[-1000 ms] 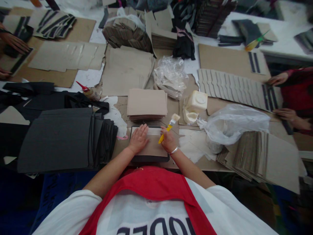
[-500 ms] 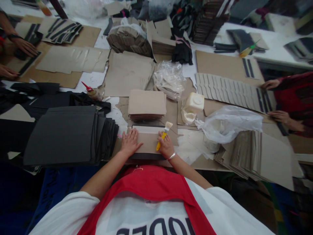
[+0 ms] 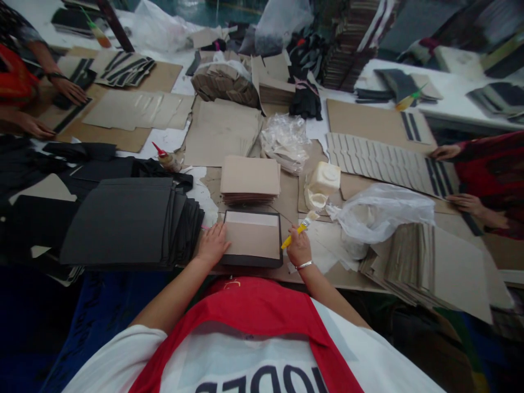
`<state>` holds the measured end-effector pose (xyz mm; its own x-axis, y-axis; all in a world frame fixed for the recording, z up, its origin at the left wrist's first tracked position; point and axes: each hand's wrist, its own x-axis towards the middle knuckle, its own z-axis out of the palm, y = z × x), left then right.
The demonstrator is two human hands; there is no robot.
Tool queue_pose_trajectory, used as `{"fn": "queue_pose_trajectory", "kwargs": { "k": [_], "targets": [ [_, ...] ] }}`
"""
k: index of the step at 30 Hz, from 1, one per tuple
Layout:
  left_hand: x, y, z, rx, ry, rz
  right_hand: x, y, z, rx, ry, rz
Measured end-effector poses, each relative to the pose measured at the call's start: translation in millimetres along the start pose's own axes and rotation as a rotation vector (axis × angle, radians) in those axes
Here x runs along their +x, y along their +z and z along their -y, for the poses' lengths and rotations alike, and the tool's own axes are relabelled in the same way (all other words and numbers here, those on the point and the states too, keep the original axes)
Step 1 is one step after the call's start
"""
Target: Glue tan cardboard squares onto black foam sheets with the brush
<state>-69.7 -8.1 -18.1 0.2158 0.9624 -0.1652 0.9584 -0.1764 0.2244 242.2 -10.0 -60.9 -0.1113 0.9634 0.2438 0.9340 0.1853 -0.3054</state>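
A tan board (image 3: 252, 240) with a pale strip along its far side lies on a black sheet (image 3: 254, 262), whose dark edges show around it. My left hand (image 3: 213, 244) rests at the left edge of this board, fingers stretched out and holding nothing. Right of the board, my right hand (image 3: 299, 250) is closed round a paintbrush (image 3: 295, 236) with a yellow handle. Its pale bristles point away from me, toward an opened white plastic jug (image 3: 326, 179). Just beyond the board stands a stack of tan boards (image 3: 250, 176).
Black sheets (image 3: 118, 218) are piled at my left. Grey boards (image 3: 454, 267) and a clear plastic bag (image 3: 388, 207) lie at right. A red-capped bottle (image 3: 167, 159) stands farther back. Co-workers' hands (image 3: 69, 90) work at far left, others (image 3: 466, 203) at far right.
My right hand has moved right, off the board, with the paintbrush. My left hand has slid from the board's surface to its left edge. The view has shifted slightly.
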Motion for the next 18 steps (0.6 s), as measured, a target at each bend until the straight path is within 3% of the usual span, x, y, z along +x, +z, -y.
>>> {"fn": "queue_pose_trajectory", "kwargs": {
  "k": [4, 6, 8, 11, 12, 14, 16, 18],
  "targets": [
    [-42, -42.0, 13, -0.085, 0.043, -0.07, 14, -18, -3, -0.05, -0.007, -0.08],
    [-57, -68.4, 31, -0.057, -0.038, -0.181, 23, -22, -6, -0.078, 0.002, -0.152],
    [-66, -97.2, 63, 0.029, -0.238, -0.349, 34, -22, -8, -0.095, -0.03, -0.218],
    [-71, -138.8, 130, 0.161, -0.626, -0.567, 46, -22, -5, -0.122, -0.081, -0.279],
    [-72, -149.4, 153, 0.169, -0.726, -0.557, 49, -23, -2, -0.124, -0.091, -0.285],
    [-73, -163.2, 191, 0.131, -0.886, -0.431, 52, -25, 7, -0.122, -0.1, -0.286],
    [-73, -168.9, 217, 0.069, -0.941, -0.27, 53, -27, 15, -0.114, -0.109, -0.284],
    [-71, -172.1, 228, 0.047, -0.936, -0.192, 54, -27, 22, -0.092, -0.122, -0.287]
  ]
}}
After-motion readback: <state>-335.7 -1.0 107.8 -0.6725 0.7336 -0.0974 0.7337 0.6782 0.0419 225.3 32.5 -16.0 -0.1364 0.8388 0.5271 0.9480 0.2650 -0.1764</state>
